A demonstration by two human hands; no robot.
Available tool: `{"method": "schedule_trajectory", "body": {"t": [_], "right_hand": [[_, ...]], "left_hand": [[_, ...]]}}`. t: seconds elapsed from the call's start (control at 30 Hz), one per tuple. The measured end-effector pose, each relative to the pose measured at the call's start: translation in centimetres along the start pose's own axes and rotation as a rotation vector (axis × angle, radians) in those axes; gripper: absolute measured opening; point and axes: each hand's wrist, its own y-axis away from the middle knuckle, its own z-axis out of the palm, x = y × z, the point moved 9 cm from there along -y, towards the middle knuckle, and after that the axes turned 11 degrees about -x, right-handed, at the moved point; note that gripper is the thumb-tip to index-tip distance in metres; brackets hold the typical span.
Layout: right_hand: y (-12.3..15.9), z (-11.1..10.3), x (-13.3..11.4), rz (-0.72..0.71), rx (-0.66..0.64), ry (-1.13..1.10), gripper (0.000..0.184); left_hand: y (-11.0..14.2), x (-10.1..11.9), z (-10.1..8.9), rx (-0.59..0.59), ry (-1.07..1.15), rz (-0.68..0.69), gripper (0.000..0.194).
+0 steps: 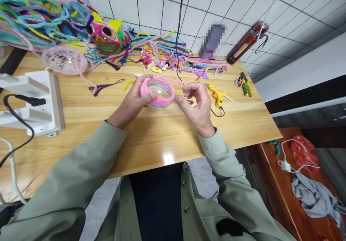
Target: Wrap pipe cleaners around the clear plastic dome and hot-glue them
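Note:
My left hand (131, 102) grips a round clear plastic piece (159, 94) by its left side, thumb in front and fingers behind. Pink fuzzy pipe cleaner (146, 88) is wrapped about its rim. From the back of the rim a loose pink strand (174, 80) runs over to my right hand (197, 106), whose curled fingers hold it; the exact grip is partly hidden. Just beyond that hand lies a yellow hot glue gun (218, 95) with a white glue stick in its back. A dark metal tool (186, 101), partly covered, lies behind my right thumb.
Bundles of coloured pipe cleaners (32, 21) line the wall, beside a painted mask-like figure (105, 35) and a pink-wrapped clear ball (65, 60). A white power strip (51, 104) is at left. Pliers (245, 84) and a red flask (247, 43) stand right. A black cord (177, 35) hangs down.

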Motion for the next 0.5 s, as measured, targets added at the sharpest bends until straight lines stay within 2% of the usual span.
{"method": "schedule_trajectory", "body": {"t": [0.17,0.3,0.5], "right_hand": [[0.9,1.2,0.0,0.045,-0.003,0.035,0.043],[1.3,2.0,0.2,0.06,-0.003,-0.015,0.05],[1.7,2.0,-0.5,-0.018,0.057,-0.009,0.045]], "left_hand": [[0.6,1.9,0.5,0.036,-0.087,0.144,0.092],[1.4,2.8,1.2,0.025,-0.115,0.201,0.092],[1.9,3.1,1.6,0.023,-0.144,0.292,0.091]]}}
